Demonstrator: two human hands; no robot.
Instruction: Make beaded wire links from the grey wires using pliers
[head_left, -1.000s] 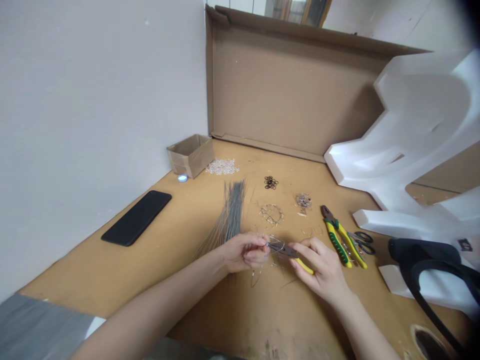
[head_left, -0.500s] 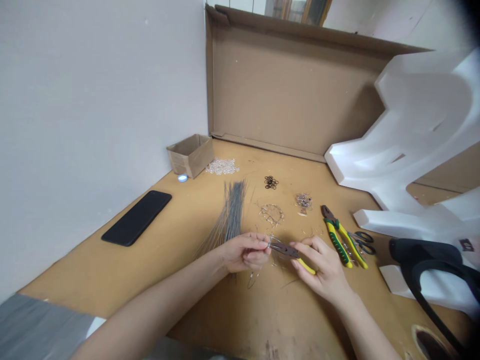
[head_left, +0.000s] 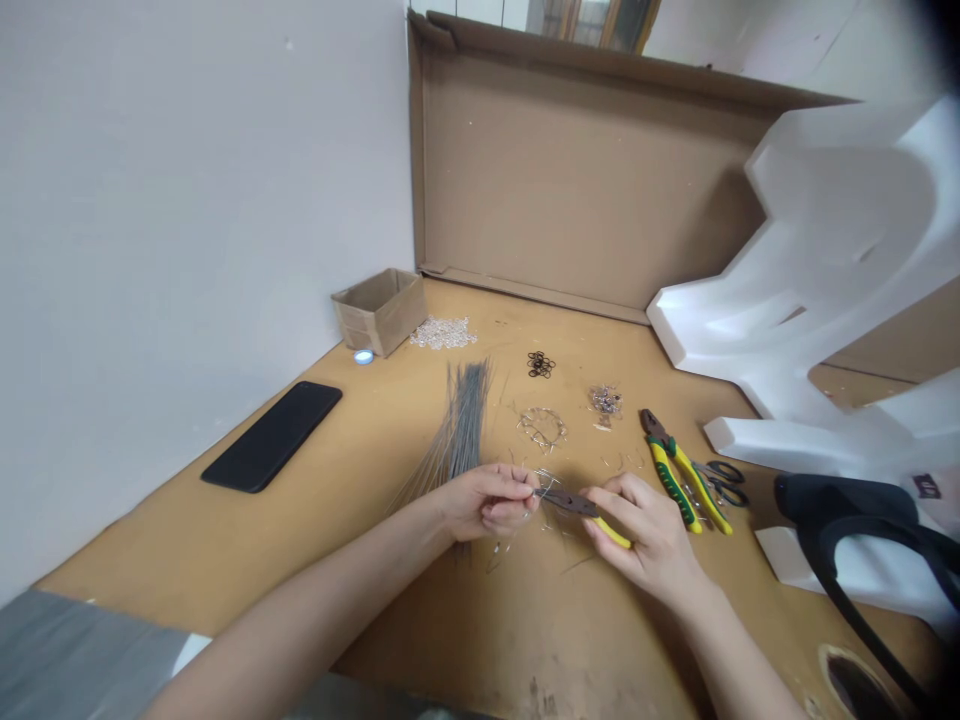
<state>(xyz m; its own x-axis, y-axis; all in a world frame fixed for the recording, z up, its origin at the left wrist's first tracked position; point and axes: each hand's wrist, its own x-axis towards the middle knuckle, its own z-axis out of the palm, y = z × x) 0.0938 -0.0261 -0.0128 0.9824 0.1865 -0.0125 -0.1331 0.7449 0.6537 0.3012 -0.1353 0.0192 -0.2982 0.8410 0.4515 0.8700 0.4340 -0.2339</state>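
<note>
Pale wall [head_left: 202, 200] on the left, brown counter [head_left: 540, 620] below, large cardboard sheet [head_left: 585, 190] behind it, white foam packing [head_left: 847, 230] on the right.

On the counter lie a black phone [head_left: 274, 437], a bundle of grey wires [head_left: 468, 420] and a small cardboard box [head_left: 386, 318]. Left hand [head_left: 491, 502], hiding part of the bundle, has its fingers folded; thumb and forefinger pinch a small wire piece [head_left: 535, 491], which is mostly hidden. Right hand [head_left: 641, 530] is half curled around the yellow handle of the long-nose pliers [head_left: 574, 502], and their tips reach this wire piece, between both hands. To the right of this hand lie yellow-and-green combination pliers [head_left: 667, 470]. Beyond the hands are a loop of bent wire [head_left: 562, 430] and, farther, a heap of black rings [head_left: 539, 364].
</note>
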